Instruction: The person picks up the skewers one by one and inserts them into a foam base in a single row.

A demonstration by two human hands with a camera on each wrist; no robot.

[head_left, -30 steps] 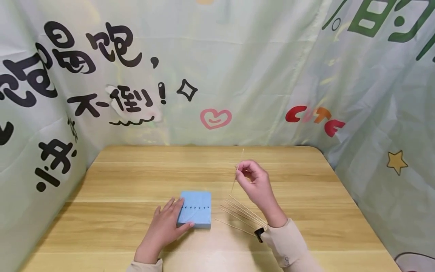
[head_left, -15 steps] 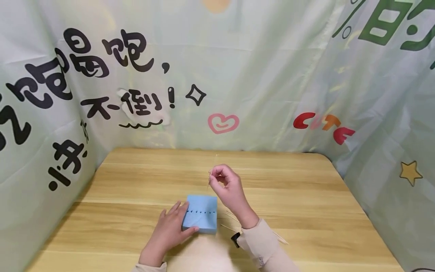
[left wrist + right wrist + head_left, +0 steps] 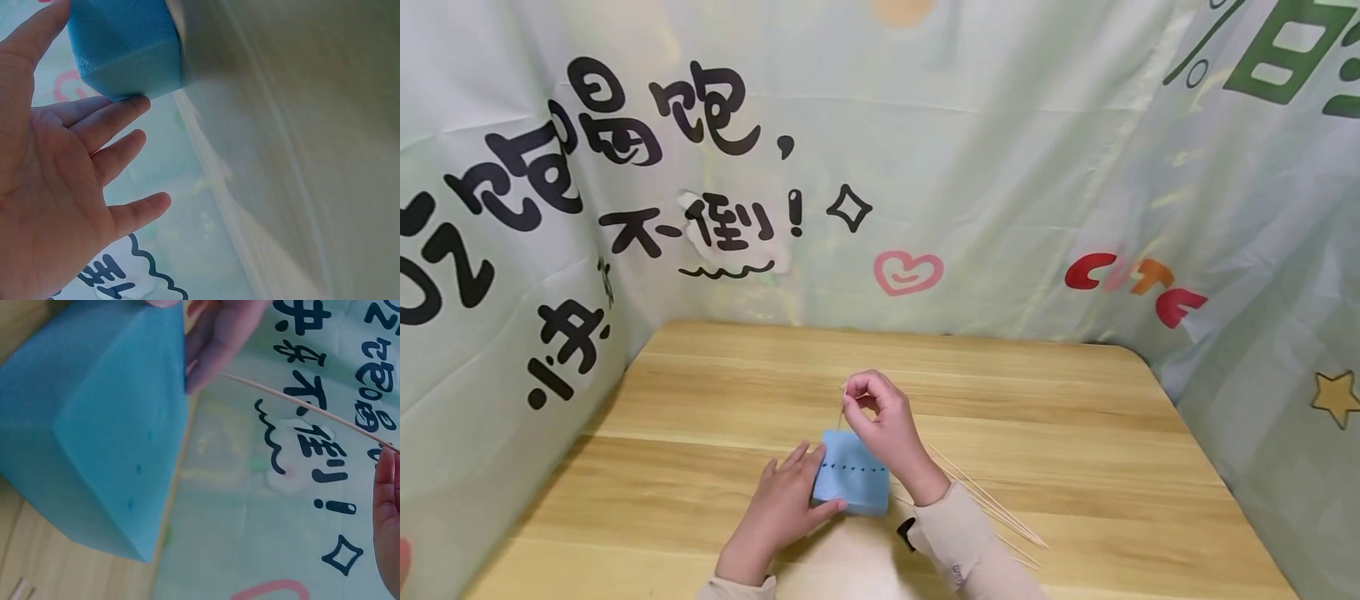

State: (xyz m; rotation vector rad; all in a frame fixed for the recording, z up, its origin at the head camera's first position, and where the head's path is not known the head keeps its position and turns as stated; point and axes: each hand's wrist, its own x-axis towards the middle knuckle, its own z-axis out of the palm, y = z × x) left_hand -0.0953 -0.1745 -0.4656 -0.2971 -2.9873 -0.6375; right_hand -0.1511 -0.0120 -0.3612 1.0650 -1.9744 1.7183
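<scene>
A blue foam block (image 3: 850, 492) with a row of dark dots across its top lies on the wooden table. My left hand (image 3: 782, 504) steadies it at its left side, thumb along the near face and index and middle fingers against another side; the left wrist view shows the ring and little fingers spread off the foam (image 3: 125, 69). Above the block's far edge, my right hand (image 3: 883, 429) pinches a thin bamboo skewer (image 3: 312, 407) between thumb and fingertips. The skewer slants downward, its lower end beside the block in the right wrist view.
Several loose bamboo skewers (image 3: 1000, 508) lie on the table (image 3: 1060, 433) to the right, partly under the right forearm. A printed cloth (image 3: 992, 183) hangs behind the table and along both sides.
The right hand has carried the skewer leftward from over the loose skewers to above the block's far edge. The left hand keeps its place on the block, while the head view has shifted slightly.
</scene>
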